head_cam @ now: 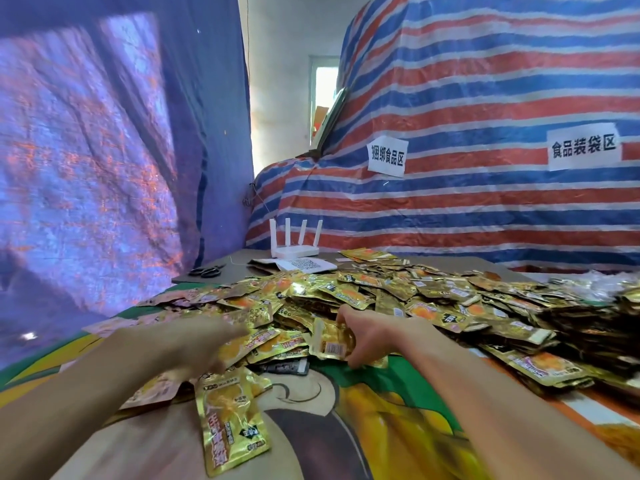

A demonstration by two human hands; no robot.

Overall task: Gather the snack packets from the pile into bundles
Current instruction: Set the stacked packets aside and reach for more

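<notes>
Hundreds of gold snack packets [381,299], heaped across the table from 10 o'clock round to 3 o'clock. Right hand [367,336] just right of centre, at the heap's near edge, fingers and thumb clamped on a small stack [332,344] of those packets, held upright with a barcode showing. Left hand [204,344] at 8 o'clock of centre, low over the packets, too blurred to tell whether spread or closed. Single packet [232,424] lying flat at 6 o'clock on the printed table cover [398,410]. Farther back at 12 o'clock, white router [294,249] with four antennas; black scissors [205,271] at 11 o'clock. Striped tarp [485,98] behind, at 1 o'clock.
</notes>
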